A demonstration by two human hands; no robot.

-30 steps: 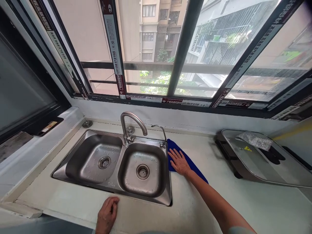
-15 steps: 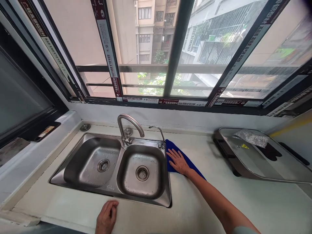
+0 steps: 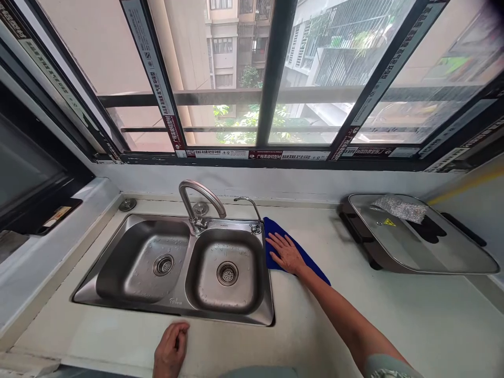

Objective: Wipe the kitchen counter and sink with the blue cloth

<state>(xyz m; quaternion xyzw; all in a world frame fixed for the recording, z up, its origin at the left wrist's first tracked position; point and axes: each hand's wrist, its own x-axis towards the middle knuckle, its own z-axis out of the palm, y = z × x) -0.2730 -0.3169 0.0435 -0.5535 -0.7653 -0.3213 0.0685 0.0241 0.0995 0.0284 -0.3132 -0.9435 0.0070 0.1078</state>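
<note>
My right hand [image 3: 286, 254] lies flat with its fingers spread on a dark blue cloth [image 3: 315, 268]. Under the palm the cloth is hidden; it covers the counter along the right side of the double-bowl steel sink [image 3: 179, 303]. In front of the sink, near the counter's front edge, my left hand [image 3: 170, 349] rests with its fingers curled in a loose fist. Nothing shows in it. Water drops dot both bowls. The large curved faucet [image 3: 202, 191] stands behind them, and a thin small tap [image 3: 255, 210] is beside the cloth's upper left corner.
To the right, an electric pan [image 3: 413, 236] with a glass lid stands on the pale counter [image 3: 315, 325]; a crumpled silvery piece [image 3: 401, 207] lies on the lid. A round metal cap [image 3: 127, 204] sits at the back left. Behind runs the window frame [image 3: 220, 157].
My view has tilted slightly, so the sink and pan appear a little higher and further left. Right hand and cloth keep their place beside the sink; the left hand stays curled.
</note>
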